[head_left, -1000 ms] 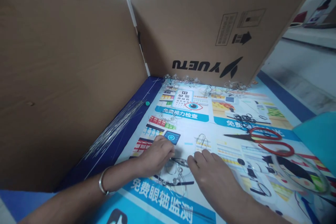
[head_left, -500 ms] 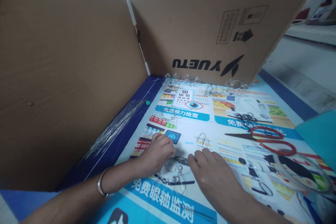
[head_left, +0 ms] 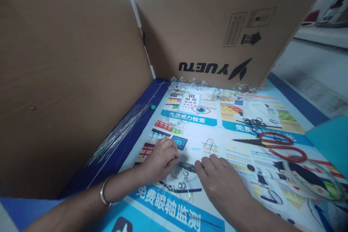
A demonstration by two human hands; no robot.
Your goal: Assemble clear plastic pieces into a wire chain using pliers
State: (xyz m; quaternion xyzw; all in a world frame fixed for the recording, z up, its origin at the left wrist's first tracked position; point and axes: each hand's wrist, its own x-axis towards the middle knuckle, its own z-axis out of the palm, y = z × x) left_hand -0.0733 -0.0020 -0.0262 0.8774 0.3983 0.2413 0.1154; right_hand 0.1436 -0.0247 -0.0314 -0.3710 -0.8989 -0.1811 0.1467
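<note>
My right hand (head_left: 220, 178) is wrapped round a pair of pliers (head_left: 188, 167), whose slim metal jaws point left. The handles are hidden inside the fist. My left hand (head_left: 162, 159) is closed in a pinch close to the tips of the jaws. What it pinches is mostly hidden; a thin wire seems to run from it. Just below both hands, a thin wire loop with clear round beads (head_left: 181, 185) lies on the printed sheet. Whether this loop joins what my left hand pinches, I cannot tell.
Red-handled scissors (head_left: 282, 145) lie at right beside black rings (head_left: 254, 122). A bundle of straight wires (head_left: 119, 134) is at left. Beaded wire pieces (head_left: 190, 81) line the back along the cardboard wall (head_left: 212, 36). A wire loop (head_left: 210, 145) sits above my right hand.
My left hand has shifted slightly left and turned, drawing a little away from the jaw tips. My right hand and the pliers stay almost in place.
</note>
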